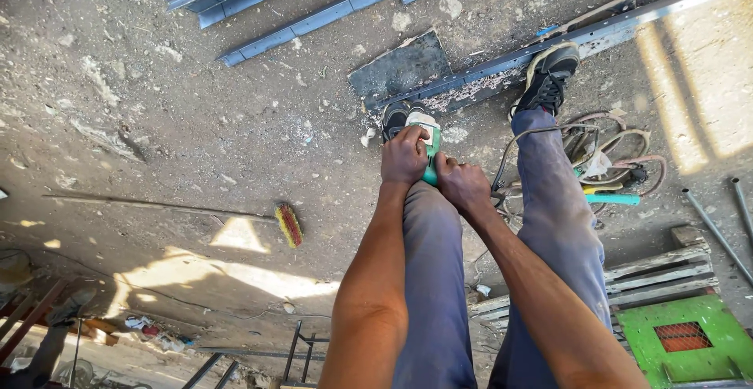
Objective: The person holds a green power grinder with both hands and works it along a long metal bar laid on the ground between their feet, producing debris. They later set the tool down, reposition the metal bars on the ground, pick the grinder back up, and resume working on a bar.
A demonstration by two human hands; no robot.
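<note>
My left hand (404, 156) and my right hand (464, 186) both grip a green and white power tool (430, 139), which looks like an angle grinder, held over my left knee. Its front end points toward a long grey metal bar (502, 66) lying on the dirt floor. My right shoe (547, 75) rests on that bar; my left shoe (394, 118) stands just before it. A flat dark metal plate (401, 66) lies against the bar. The tool's disc is hidden behind my hands.
Grey metal profiles (314, 22) lie at the top. A wire brush (289, 224) lies on the floor at left. Coiled cables and hoses (616, 158) sit at right, with a wooden pallet (663, 271), a green metal box (686, 340) and loose rods (714, 232).
</note>
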